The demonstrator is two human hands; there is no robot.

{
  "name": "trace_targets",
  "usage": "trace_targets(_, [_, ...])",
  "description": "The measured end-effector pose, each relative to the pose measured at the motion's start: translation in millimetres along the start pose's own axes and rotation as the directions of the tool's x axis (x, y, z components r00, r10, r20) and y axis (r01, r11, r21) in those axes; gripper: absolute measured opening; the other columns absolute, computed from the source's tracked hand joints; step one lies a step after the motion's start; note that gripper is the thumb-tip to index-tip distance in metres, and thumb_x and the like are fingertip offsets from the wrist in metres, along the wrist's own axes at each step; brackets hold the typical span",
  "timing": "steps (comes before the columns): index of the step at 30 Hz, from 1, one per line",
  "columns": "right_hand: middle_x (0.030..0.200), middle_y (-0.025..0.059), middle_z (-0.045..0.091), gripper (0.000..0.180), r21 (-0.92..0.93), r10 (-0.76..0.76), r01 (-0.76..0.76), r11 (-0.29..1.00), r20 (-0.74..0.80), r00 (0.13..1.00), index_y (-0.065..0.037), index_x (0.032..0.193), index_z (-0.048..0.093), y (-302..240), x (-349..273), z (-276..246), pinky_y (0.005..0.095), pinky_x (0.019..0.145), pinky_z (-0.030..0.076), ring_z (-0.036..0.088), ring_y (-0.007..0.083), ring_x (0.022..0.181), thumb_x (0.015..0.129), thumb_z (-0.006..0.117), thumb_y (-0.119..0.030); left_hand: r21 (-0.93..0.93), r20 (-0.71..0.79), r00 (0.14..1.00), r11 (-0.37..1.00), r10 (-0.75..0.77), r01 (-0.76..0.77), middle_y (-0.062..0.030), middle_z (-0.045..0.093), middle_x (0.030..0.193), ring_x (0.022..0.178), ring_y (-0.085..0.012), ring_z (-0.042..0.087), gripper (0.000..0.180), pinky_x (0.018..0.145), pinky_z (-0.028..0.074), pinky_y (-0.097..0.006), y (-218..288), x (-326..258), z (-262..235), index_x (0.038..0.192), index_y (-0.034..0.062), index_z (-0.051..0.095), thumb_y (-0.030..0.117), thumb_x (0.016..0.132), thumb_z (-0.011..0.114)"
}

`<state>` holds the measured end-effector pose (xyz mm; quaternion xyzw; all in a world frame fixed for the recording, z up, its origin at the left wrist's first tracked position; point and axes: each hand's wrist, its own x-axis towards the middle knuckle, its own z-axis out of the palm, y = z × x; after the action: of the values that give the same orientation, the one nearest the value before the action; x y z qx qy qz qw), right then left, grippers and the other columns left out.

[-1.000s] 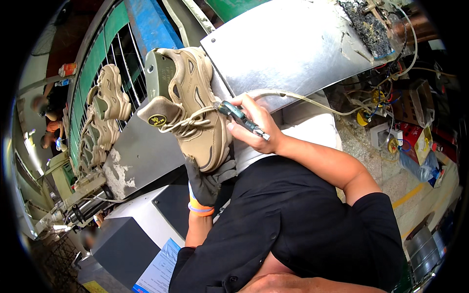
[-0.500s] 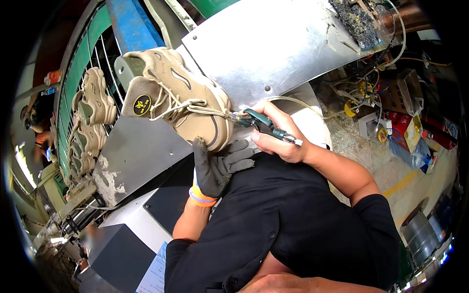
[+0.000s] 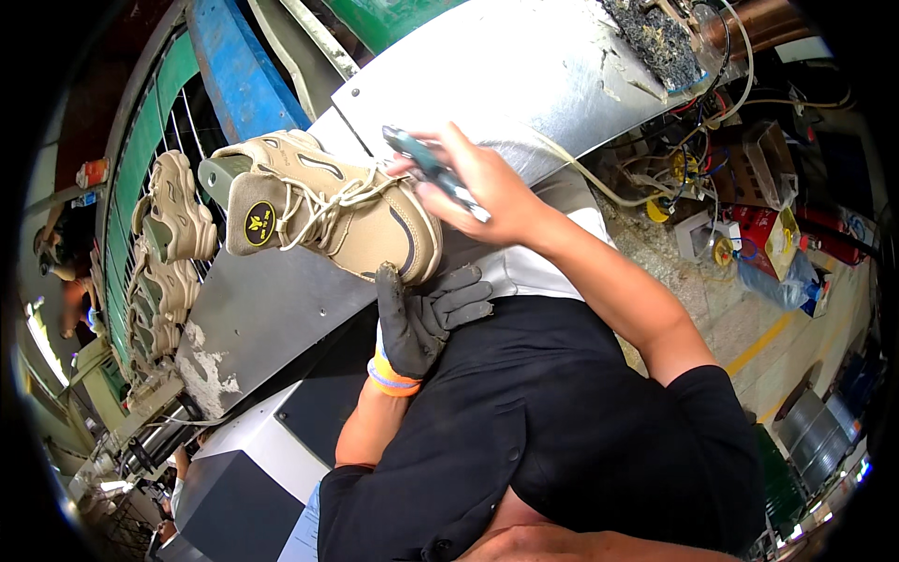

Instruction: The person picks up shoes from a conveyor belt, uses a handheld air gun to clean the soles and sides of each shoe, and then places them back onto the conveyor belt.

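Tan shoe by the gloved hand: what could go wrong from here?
1. The tan shoe might shift: the left hand is at its toe with fingers spread, not wrapped around it.
2. The green hand tool in the bare right hand is close to the laces and could snag them.
3. The pale hose runs past the metal plate's edge and might catch there.
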<state>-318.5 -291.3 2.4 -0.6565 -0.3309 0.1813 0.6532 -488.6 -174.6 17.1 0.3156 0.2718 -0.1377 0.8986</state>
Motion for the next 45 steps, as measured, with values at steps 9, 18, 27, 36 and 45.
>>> trace_targets(9, [0.102,0.0147,0.069,0.044,-0.194,0.144,-0.108,0.975,0.185,0.972,0.001,0.124,0.047,-10.6,1.7,-14.3,0.0296,0.085,0.050,0.068,0.0225,0.096,0.082,0.058,-0.007,0.016,-0.064,0.998,1.000,0.022,-0.021,-0.0268,0.059,0.118,0.105,-0.0395,0.063,0.081,0.087,0.054,-0.049,-0.3,0.2,-1.0,0.129,-0.0015,0.047,0.069,0.091,0.035])
trace_targets(18, [0.080,0.0085,0.061,0.041,0.520,0.337,-0.425,0.741,0.258,0.905,0.004,0.125,0.047,-17.4,-1.2,-27.0,0.0290,0.065,0.053,0.062,0.0150,0.070,0.086,0.053,-0.003,0.044,-0.047,0.998,0.999,0.030,-0.028,-0.0255,0.059,0.119,0.105,-0.0389,0.063,0.082,0.088,0.054,-0.049,0.2,0.1,-0.7,0.137,0.0003,0.040,0.068,0.092,0.033])
trace_targets(27, [0.066,0.0043,0.056,0.038,0.355,0.508,-0.550,0.756,0.212,0.835,0.001,0.120,0.052,-48.2,-8.3,-29.6,0.0244,0.052,0.046,0.053,0.0100,0.051,0.083,0.053,-0.005,0.026,0.008,1.000,1.000,-0.014,0.014,-0.0261,0.058,0.120,0.106,-0.0364,0.063,0.089,0.089,0.055,-0.048,1.1,13.0,12.0,0.142,0.0008,0.032,0.073,0.090,0.029])
trace_targets(36, [0.069,0.0033,0.056,0.035,0.357,0.496,-0.478,0.803,0.045,0.867,0.002,0.115,0.050,-60.4,-42.4,-37.3,0.0245,0.051,0.045,0.053,0.0085,0.054,0.083,0.057,-0.008,0.047,0.185,0.982,0.998,-0.038,0.030,-0.0209,0.061,0.118,0.100,-0.0271,0.065,0.093,0.089,0.053,-0.038,11.8,47.8,43.8,0.135,-0.0023,0.042,0.077,0.088,0.025])
trace_targets(45, [0.068,0.0069,0.061,0.038,0.045,0.229,-0.224,0.973,-0.221,0.948,0.004,0.116,0.048,-43.1,-63.4,-7.5,0.0253,0.060,0.044,0.058,0.0086,0.063,0.080,0.058,-0.006,-0.135,0.333,0.939,0.990,0.080,-0.036,-0.0110,0.058,0.114,0.103,-0.0206,0.059,0.067,0.088,0.049,-0.033,11.9,80.9,42.1,0.128,0.0053,0.048,0.062,0.097,0.030])
